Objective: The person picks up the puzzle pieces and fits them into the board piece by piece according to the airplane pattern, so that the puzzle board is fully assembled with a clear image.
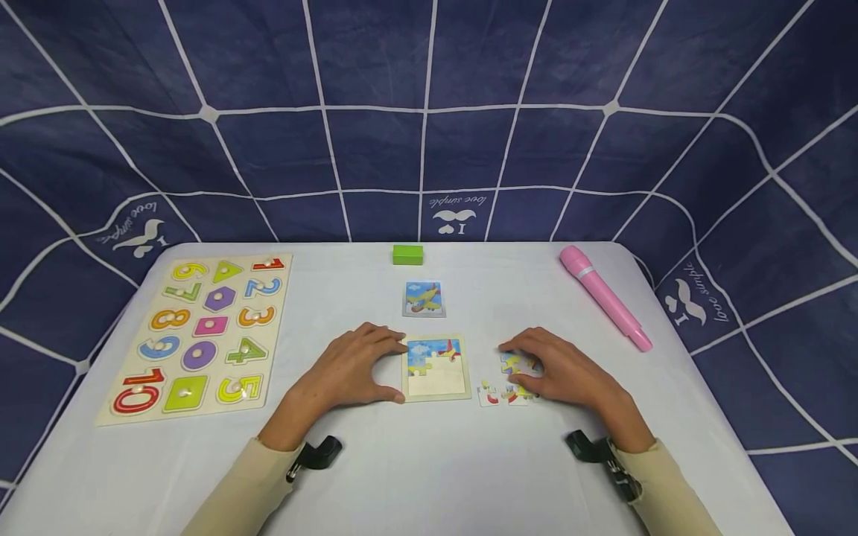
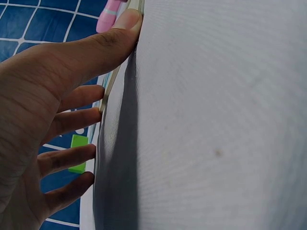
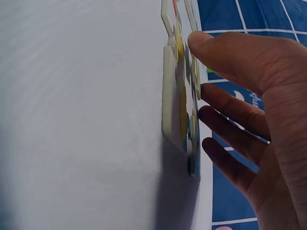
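A small square puzzle tray (image 1: 437,383) lies on the white table, with joined pieces showing blue sky and a red and yellow plane part along its top and upper left. My left hand (image 1: 351,368) rests at its left side, thumb at the lower left corner and fingertips by the upper left edge. To the right of the tray, my right hand (image 1: 566,368) hovers low around loose puzzle pieces (image 1: 489,394), partly hiding them. In the right wrist view its thumb and spread fingers are close to the pieces (image 3: 169,96); a firm pinch is not visible.
Behind the tray lies a small plane picture (image 1: 424,299), and farther back a green block (image 1: 407,254). A number and shape board (image 1: 150,298) takes up the left side. On the right lies a pink microphone-shaped pen (image 1: 606,298). Dark blue gridded cloth (image 1: 375,149) surrounds the table.
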The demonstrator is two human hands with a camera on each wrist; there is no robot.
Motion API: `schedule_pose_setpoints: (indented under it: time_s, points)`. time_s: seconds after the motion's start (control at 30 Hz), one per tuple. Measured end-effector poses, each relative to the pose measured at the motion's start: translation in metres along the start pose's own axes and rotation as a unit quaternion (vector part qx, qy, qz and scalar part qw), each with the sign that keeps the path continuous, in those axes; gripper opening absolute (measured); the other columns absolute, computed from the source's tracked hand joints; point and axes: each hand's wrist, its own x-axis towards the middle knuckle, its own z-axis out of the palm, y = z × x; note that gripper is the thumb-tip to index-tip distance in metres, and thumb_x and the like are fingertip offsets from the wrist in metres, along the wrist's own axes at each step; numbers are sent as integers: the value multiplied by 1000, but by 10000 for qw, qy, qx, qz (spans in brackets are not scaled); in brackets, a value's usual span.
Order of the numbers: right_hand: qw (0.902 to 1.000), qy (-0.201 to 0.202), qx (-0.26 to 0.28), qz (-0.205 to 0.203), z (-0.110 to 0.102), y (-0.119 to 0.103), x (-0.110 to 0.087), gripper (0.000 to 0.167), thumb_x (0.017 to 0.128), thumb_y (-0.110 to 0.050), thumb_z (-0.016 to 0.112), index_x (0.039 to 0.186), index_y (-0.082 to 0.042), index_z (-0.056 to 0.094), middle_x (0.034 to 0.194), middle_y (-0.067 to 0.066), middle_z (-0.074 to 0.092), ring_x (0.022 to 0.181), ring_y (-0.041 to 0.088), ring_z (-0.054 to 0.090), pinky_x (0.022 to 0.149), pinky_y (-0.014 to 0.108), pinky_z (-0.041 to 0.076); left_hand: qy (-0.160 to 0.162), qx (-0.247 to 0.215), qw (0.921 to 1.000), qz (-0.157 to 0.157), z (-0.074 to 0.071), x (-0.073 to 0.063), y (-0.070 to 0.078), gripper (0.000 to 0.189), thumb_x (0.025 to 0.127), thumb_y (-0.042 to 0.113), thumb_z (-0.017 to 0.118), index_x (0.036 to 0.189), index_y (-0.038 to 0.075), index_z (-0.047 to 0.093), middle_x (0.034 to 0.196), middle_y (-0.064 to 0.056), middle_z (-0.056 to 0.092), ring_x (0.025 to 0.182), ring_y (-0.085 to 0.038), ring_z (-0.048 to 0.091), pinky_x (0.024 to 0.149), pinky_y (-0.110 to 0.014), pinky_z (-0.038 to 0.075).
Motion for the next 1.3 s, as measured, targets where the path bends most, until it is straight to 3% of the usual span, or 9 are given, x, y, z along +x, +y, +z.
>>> schedule_pose_setpoints:
  time_s: [0.27,1.3]
  points:
    - [10000,-61,62,-33,1,-5,5,45,90,-26,89,133,-21,75,127,-10,70,121,12,63,105,44,54,-13,3,10000,0,0,0,1,82,70,61,97,138,21,74,152,3,63,138,-26,55,106,-55,52]
    - [9977,21,-46,-672,9,-22,28,40,89,-31,89,126,-20,79,124,-12,65,116,6,61,98,36,57,22,41,10000,15,1,1,-1,82,70,62,97,138,22,75,151,3,64,138,-25,56,105,-54,53]
